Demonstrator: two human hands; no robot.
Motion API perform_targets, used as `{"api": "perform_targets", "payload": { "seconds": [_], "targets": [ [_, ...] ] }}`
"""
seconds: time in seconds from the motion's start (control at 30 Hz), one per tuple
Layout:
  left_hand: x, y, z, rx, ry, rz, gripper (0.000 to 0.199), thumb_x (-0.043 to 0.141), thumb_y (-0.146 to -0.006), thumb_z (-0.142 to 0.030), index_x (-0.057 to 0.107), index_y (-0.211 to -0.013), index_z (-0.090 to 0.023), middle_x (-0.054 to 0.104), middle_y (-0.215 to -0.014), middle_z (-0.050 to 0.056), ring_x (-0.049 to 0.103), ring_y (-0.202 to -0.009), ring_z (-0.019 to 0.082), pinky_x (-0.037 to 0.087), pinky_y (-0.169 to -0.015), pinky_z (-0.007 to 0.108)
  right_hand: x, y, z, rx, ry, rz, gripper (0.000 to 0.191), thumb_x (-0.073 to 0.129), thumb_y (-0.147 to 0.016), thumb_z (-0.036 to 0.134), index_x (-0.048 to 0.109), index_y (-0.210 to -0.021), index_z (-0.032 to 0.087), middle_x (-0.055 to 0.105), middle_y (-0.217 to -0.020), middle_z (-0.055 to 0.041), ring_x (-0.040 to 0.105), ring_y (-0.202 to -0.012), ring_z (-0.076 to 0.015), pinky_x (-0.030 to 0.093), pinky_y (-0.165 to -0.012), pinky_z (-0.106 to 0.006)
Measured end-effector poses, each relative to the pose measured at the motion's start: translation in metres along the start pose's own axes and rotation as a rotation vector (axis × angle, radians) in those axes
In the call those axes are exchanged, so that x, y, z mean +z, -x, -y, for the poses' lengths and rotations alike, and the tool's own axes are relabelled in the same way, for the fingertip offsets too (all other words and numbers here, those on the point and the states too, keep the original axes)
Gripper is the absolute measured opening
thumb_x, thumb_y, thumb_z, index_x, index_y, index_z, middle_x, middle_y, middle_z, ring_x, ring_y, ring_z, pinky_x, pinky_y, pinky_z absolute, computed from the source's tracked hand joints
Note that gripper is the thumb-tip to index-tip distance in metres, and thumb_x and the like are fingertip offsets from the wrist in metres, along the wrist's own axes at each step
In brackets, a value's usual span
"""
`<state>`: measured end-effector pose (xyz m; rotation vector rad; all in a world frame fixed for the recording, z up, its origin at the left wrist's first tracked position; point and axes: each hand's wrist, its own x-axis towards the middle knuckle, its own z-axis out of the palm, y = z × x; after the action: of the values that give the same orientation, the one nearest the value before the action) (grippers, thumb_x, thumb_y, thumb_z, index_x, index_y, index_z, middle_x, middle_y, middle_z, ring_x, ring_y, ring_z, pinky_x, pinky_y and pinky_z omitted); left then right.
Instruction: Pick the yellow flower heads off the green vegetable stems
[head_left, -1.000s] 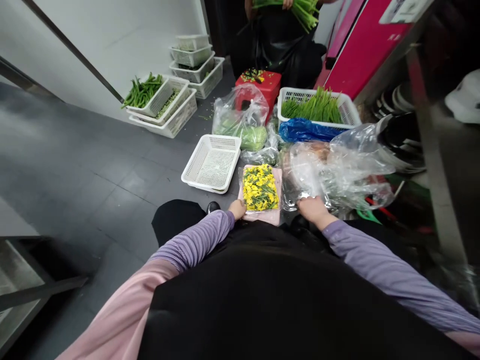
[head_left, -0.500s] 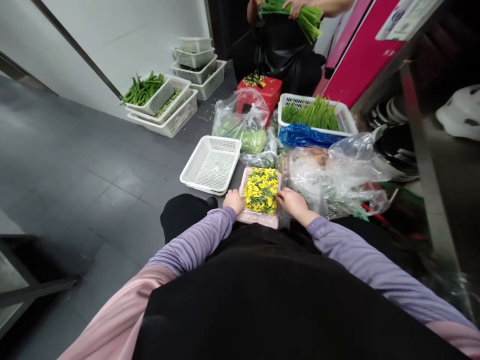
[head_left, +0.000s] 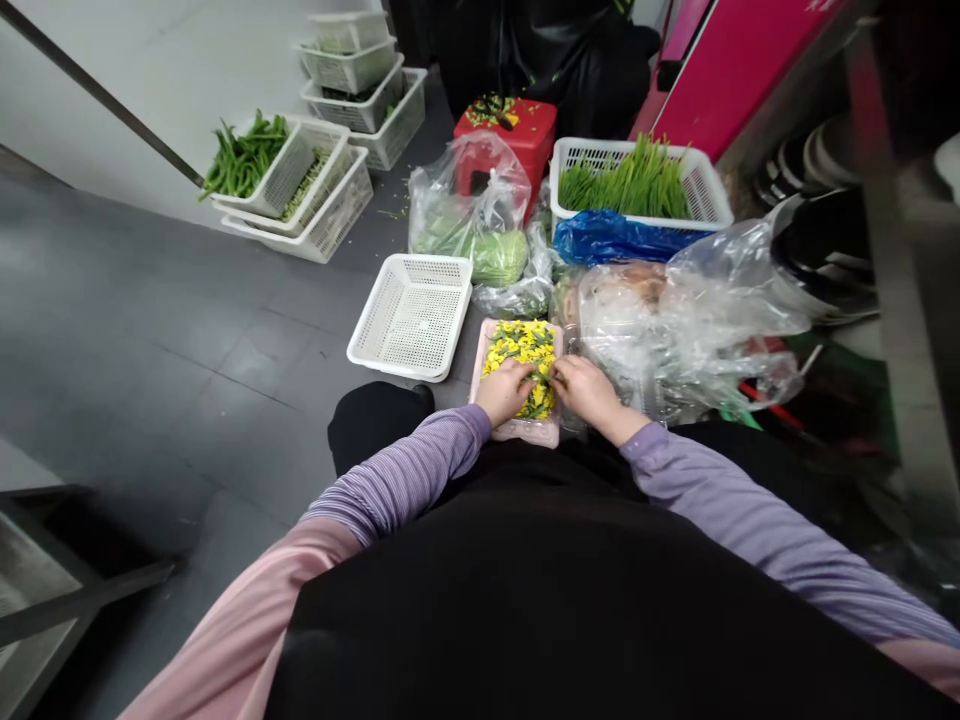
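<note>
Lying under left hand [head_left: 505,393] — flowers [head_left: 526,346]

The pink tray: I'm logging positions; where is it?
In the head view, the pink tray lies just right of centre, by the left hand and right hand, with a white basket to its upper left.

This was a food-preparation area, though whether behind a restaurant or a shop could not be told: stacked white perforated plastic baskets [head_left: 282,180] of green vegetables [head_left: 247,158] stood on dark grey floor tiles [head_left: 150,300], and a red plastic stool [head_left: 540,148] strewn with yellow-green scraps [head_left: 481,110] stood near a rectangular white basket [head_left: 706,190] of green stalks [head_left: 628,185].
</note>
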<state>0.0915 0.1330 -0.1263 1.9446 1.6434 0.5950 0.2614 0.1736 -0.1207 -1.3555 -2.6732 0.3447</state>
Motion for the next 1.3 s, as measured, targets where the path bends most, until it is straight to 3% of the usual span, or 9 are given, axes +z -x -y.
{"api": "perform_targets", "payload": {
  "seconds": [0.17,0.3,0.4,0.6,0.67,0.8,1.0,1.17,1.3],
  "targets": [
    [0.003,-0.007,-0.003,0.084,-0.076,0.152,0.026,0.04,-0.083,-0.024,0.063,-0.092,-0.017,0.061,-0.088,0.006,0.055,-0.086,0.015,0.04,-0.082,0.026,-0.009,0.009,0.008,-0.042,-0.06,0.061,0.014,0.044,-0.081,0.024,0.056,-0.081,0.017,0.059,-0.075,-0.007,0.051,-0.075,-0.0189,0.035,-0.071,-0.027],
    [-0.002,-0.003,0.002,0.075,-0.035,0.17,0.023,0.042,-0.082,-0.021,0.062,-0.093,-0.016,0.062,-0.09,0.006,0.055,-0.087,0.015,0.039,-0.083,0.026,-0.008,0.006,0.01,0.04,-0.251,0.077,0.011,0.048,-0.078,0.02,0.057,-0.083,0.018,0.061,-0.08,-0.004,0.053,-0.075,-0.0161,0.037,-0.068,-0.024],
    [-0.007,0.003,0.006,0.038,0.061,0.163,0.019,0.045,-0.079,-0.02,0.063,-0.085,-0.016,0.063,-0.083,0.006,0.057,-0.081,0.015,0.041,-0.079,0.026,-0.007,0.002,0.015,0.12,-0.4,0.171,0.015,0.049,-0.076,0.019,0.059,-0.087,0.019,0.062,-0.075,-0.0011,0.055,-0.068,-0.0138,0.038,-0.065,-0.023],
    [-0.015,0.011,0.01,-0.387,0.594,0.278,0.013,0.046,-0.075,-0.018,0.058,-0.078,-0.013,0.048,-0.044,-0.004,0.047,-0.04,0.008,0.044,-0.047,0.022,-0.013,-0.004,0.024,-0.037,-0.45,0.413,0.01,0.048,-0.074,0.019,0.057,-0.079,0.018,0.059,-0.07,0.001,0.051,-0.062,-0.0117,0.038,-0.059,-0.021],
    [-0.017,0.01,0.012,-0.52,0.744,0.219,0.01,0.047,-0.074,-0.018,0.056,-0.077,-0.013,0.047,-0.044,-0.004,0.046,-0.038,0.007,0.042,-0.044,0.02,-0.012,-0.007,0.021,0.028,-0.372,0.37,0.013,0.045,-0.074,0.017,0.055,-0.083,0.018,0.058,-0.071,-0.0001,0.051,-0.063,-0.0125,0.038,-0.061,-0.022],
    [-0.02,0.005,0.016,-0.699,0.91,0.132,0.008,0.044,-0.073,-0.015,0.052,-0.073,-0.012,0.05,-0.053,-0.003,0.042,-0.037,0.004,0.04,-0.041,0.019,0.003,-0.021,0.009,0.21,-0.159,0.154,0.02,0.037,-0.079,0.019,0.053,-0.09,0.015,0.058,-0.085,-0.0075,0.053,-0.078,-0.017,0.038,-0.07,-0.025],
    [-0.011,0.003,0.014,-0.64,0.887,0.173,0.011,0.043,-0.073,-0.016,0.053,-0.071,-0.013,0.043,-0.047,-0.004,0.035,-0.034,0.004,0.032,-0.036,0.018,0.026,-0.036,0.009,0.106,0.067,0.186,0.019,0.045,-0.078,0.029,0.059,-0.082,0.016,0.056,-0.085,-0.0084,0.051,-0.08,-0.0194,0.038,-0.068,-0.026],
    [-0.006,0.001,0.013,-0.526,0.747,0.21,0.018,0.044,-0.077,-0.028,0.054,-0.074,-0.013,0.044,-0.045,-0.004,0.04,-0.037,0.007,0.036,-0.04,0.02,0.007,-0.026,0.014,-0.024,0.091,0.051,0.024,0.04,-0.083,0.03,0.059,-0.089,0.017,0.055,-0.084,-0.0085,0.048,-0.081,-0.02,0.035,-0.07,-0.028],
    [-0.009,-0.004,0.011,-0.292,0.504,0.137,0.019,0.045,-0.076,-0.028,0.057,-0.074,-0.014,0.052,-0.054,-0.001,0.047,-0.05,0.009,0.039,-0.052,0.02,-0.007,-0.019,0.018,-0.186,0.152,0.076,0.028,0.036,-0.086,0.029,0.06,-0.088,0.017,0.054,-0.081,-0.0085,0.047,-0.081,-0.0207,0.033,-0.072,-0.029]
  ]
}}
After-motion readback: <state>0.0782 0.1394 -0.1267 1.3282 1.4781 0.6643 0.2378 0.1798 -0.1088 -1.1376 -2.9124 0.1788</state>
